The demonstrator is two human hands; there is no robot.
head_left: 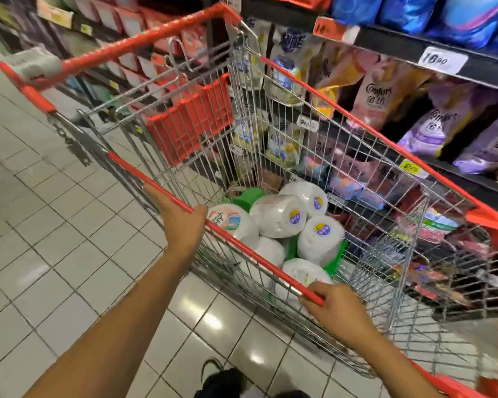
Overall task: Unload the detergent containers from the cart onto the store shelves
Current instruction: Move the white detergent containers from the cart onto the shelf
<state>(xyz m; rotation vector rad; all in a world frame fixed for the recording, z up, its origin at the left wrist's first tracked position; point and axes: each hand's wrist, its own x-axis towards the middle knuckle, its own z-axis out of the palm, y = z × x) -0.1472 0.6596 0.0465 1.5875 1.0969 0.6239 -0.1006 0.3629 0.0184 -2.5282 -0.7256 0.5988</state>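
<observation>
The left grip is clamped on the cart rail, thumb hooked over it. The right grip curls round the rail's near end. White detergent tubs lie piled in the cart just beyond and between both grips, with the shelves farther beyond.

A single wide-angle view looks from the person's head, forward and steeply down, with a shoe straight below at 6 o'clock. It sits close over the cart, at arm's length: both forearms enter from 6 o'clock to the left hand and right hand gripping its near rim. The shelves fill 12 to 3 o'clock and the tiled floor fills 7 to 10 o'clock. Lines bow toward the edges.
</observation>
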